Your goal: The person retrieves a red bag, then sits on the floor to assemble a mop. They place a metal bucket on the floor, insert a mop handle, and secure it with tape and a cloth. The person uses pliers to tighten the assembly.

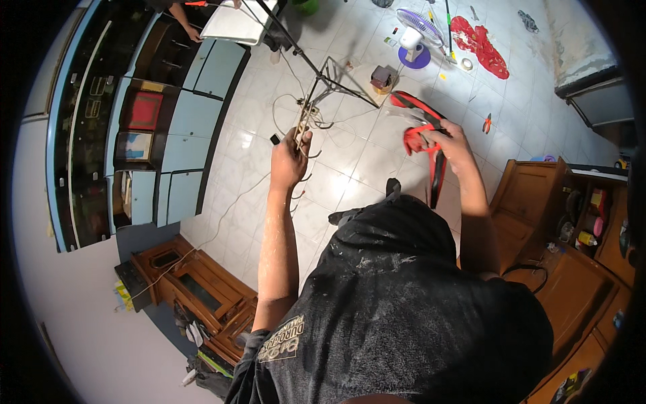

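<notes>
My left hand (289, 160) is closed around a narrow, pale hook rail (305, 114), held out over the tiled floor. Several dark curved hooks stick out along its right side. To the right, my right hand (449, 143) grips a red-and-black strap-like thing (412, 140). One length of it reaches up and left from the fingers, and another hangs down toward my body. Motion blurs its middle, so its exact kind cannot be made out. The two hands are apart, both in front of my dark, dust-marked shirt (397, 289).
Beyond my hands stand a black tripod (328, 82), a small container (382, 79) and a purple-white fan (412, 50). Red cloth (481, 47) and pliers (486, 123) lie on the floor. Cabinets (195, 138) line the left; wooden furniture (525, 195) stands right. Another person's hand (193, 34) shows top left.
</notes>
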{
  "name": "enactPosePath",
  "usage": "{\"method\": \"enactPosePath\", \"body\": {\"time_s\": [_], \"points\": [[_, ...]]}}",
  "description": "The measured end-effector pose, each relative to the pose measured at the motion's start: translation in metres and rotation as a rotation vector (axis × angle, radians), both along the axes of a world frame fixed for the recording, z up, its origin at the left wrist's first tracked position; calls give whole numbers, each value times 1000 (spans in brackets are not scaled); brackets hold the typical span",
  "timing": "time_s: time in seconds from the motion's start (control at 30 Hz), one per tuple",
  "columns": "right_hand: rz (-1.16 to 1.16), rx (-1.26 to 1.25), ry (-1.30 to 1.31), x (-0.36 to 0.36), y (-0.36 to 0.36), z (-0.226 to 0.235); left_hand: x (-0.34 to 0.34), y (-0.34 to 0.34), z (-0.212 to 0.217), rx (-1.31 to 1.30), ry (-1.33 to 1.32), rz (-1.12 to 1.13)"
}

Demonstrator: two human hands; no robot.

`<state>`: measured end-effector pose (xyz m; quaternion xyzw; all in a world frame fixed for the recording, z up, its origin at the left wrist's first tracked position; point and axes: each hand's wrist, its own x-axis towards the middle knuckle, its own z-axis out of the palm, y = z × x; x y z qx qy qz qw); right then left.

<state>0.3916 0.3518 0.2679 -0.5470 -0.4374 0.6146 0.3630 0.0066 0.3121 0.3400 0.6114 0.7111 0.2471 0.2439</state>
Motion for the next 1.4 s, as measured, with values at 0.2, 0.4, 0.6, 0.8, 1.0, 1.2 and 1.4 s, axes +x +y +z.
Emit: {"method": "enactPosePath", "body": {"time_s": [0.2, 0.4, 0.6, 0.8, 1.0, 1.2, 1.4], "points": [[32, 118, 186, -32, 5, 36, 42, 9, 44, 103, -516, -16], [101, 164, 418, -41, -8, 31, 53, 9, 79, 147, -898, -226], [409, 162, 355, -69, -19, 17, 55, 5, 90, 148, -1303, -140], [434, 416, 490, -77, -29, 34, 75, 32, 138, 200, -1458, -456], [293, 305, 420, -58, -47, 44, 113, 30, 123, 286, -1338, -240], [-80, 586, 391, -49, -50, 51, 130, 23, 113, 126, -1354, -440], [-284, 576, 241, -45, -79, 72, 169, 23, 64, 36, -1412, -463]]}}
